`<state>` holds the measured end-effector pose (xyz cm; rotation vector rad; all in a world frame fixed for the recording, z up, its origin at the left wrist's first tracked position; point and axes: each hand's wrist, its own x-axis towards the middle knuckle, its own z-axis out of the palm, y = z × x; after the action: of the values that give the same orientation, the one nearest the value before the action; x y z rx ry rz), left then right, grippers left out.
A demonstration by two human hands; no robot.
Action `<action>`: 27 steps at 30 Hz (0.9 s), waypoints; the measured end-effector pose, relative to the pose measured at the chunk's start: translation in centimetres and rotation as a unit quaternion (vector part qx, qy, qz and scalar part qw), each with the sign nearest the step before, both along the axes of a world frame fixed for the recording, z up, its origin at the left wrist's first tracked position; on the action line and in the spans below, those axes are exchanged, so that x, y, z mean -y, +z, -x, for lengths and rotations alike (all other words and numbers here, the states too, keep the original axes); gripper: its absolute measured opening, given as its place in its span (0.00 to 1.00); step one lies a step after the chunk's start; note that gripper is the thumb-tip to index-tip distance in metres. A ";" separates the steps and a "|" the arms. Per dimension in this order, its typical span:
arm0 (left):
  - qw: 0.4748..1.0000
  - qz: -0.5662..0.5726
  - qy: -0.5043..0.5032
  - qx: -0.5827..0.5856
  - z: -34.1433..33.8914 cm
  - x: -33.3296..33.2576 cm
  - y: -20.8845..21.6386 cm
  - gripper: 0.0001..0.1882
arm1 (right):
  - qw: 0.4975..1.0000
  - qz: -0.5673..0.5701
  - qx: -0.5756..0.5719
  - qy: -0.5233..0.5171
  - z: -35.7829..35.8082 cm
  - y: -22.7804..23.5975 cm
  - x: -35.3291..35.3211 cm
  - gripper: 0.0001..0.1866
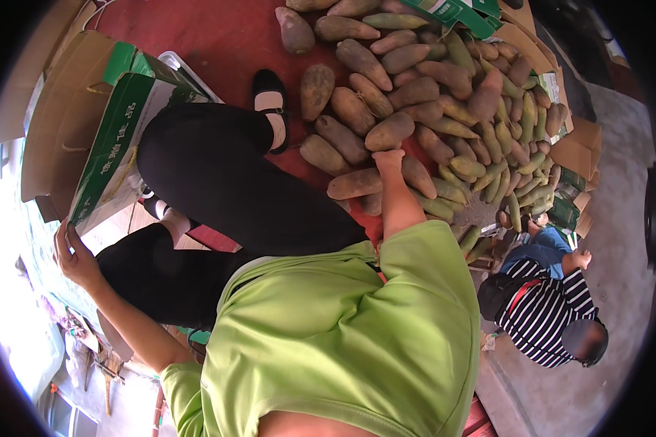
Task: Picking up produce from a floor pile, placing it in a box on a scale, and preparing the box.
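Observation:
My right hand [388, 158] reaches into a big heap and grips the near end of a thick, brownish root vegetable [390, 131]. Its fingers are mostly hidden by that root. More roots of the same kind, reddish brown to green, lie right around it, such as a long one [354, 183] beside the wrist. Off to the left, my left hand [76, 256] has its fingers curled at the near corner of an opened green and white carton [113, 146]. The carton stands tilted beside my knee, its brown flap folded outward.
The heap spreads over a red floor covering [189, 29] to the far right. A green carton [463, 14] lies at the heap's far edge. Brown boxes [579, 149] stand right of it. Another person in a striped top [539, 313] is at the right.

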<state>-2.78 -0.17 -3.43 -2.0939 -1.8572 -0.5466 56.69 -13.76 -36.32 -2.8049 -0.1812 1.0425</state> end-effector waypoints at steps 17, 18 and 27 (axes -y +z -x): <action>1.000 0.004 0.019 0.018 -2.0 -0.2 0.9 0.09 | 0.986 0.111 0.058 0.107 0.2 1.9 -0.5 0.44; 0.999 0.014 0.021 0.028 -2.2 -0.2 1.2 0.08 | 0.984 0.117 0.051 0.123 0.2 2.4 -0.7 0.44; 1.000 -0.010 0.013 0.020 -2.6 0.0 1.9 0.05 | 0.993 0.025 -0.104 0.039 -3.4 7.6 1.1 0.30</action>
<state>-0.20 -0.14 -1.53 -2.0572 -1.8902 -0.6027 60.06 -14.85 -28.76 -2.7269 -0.2470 1.3668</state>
